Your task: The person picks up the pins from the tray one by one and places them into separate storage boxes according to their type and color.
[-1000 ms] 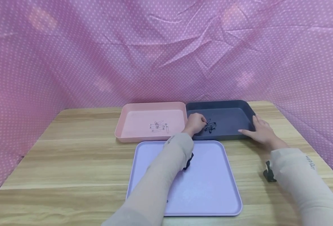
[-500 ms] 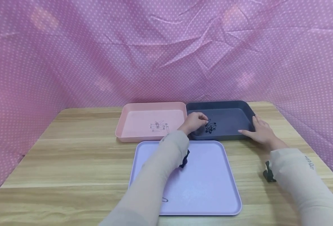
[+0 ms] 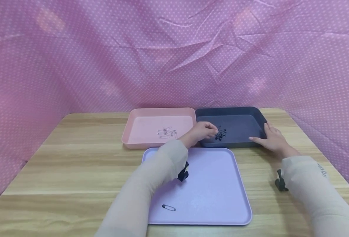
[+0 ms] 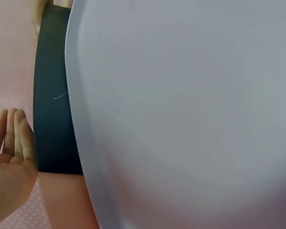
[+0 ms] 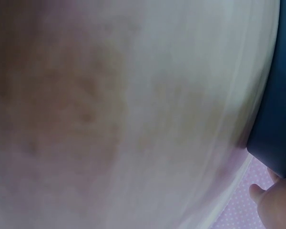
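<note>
My left hand (image 3: pixel 202 131) hovers at the left part of the dark tray (image 3: pixel 239 123), its fingertips beside a small heap of black safety pins (image 3: pixel 221 133). In the left wrist view, the fingers of this hand (image 4: pixel 12 152) are loosely extended, with nothing visible between them. At the dark tray's near right corner lies my right hand (image 3: pixel 273 140), thumb over the near rim and straight fingers along the right wall. Several silver safety pins (image 3: pixel 165 132) lie in the pink tray (image 3: pixel 145 120). One dark safety pin (image 3: pixel 169 207) rests on the purple tray (image 3: pixel 216 191).
The pink and dark trays stand side by side at the back of the wooden table (image 3: pixel 73 171). In front of them lies the flat purple tray, with my left forearm (image 3: pixel 142 187) across its left side. A pink dotted cloth (image 3: pixel 174 59) hangs behind.
My left hand has drawn slightly left and back from the black pins, and its forearm has shifted left, uncovering the safety pin on the purple tray. The right hand has barely moved.
</note>
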Motion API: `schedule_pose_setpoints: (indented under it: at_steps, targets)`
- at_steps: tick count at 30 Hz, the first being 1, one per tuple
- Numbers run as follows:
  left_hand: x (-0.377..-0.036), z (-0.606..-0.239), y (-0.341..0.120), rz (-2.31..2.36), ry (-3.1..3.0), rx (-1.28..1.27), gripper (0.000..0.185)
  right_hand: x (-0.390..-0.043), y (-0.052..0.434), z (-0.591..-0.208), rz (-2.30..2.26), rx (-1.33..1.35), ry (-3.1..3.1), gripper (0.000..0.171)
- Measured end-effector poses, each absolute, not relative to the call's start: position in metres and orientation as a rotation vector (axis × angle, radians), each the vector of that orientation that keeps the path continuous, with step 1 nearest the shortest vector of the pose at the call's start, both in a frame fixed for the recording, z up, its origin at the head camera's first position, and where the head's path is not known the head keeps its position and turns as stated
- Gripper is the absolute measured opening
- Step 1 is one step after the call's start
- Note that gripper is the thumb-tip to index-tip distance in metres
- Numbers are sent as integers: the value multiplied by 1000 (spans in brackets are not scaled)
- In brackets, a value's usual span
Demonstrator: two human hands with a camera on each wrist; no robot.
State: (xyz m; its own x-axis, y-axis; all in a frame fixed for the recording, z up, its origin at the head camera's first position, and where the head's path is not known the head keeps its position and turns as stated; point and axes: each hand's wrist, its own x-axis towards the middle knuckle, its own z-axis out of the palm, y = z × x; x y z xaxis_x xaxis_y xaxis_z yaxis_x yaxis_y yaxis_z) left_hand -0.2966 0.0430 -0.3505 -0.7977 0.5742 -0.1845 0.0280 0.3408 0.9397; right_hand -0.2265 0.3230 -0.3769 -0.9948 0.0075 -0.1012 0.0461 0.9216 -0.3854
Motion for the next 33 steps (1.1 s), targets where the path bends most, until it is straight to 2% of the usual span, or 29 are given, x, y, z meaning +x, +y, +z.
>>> schedule_pose_setpoints:
  at_steps: [10, 24, 33]
  targets:
    - [-284, -346, 13, 1385, 2098, 453, 18, -226, 322, -378, -607, 50, 2961, 100]
    - [-256, -335, -32, 1343, 1964, 580, 27, -227, 321, -373, -593, 42, 2964, 100]
    - [-235, -335, -58, 1324, 1915, 628, 27, -226, 321, -374, -591, 36, 2963, 100]
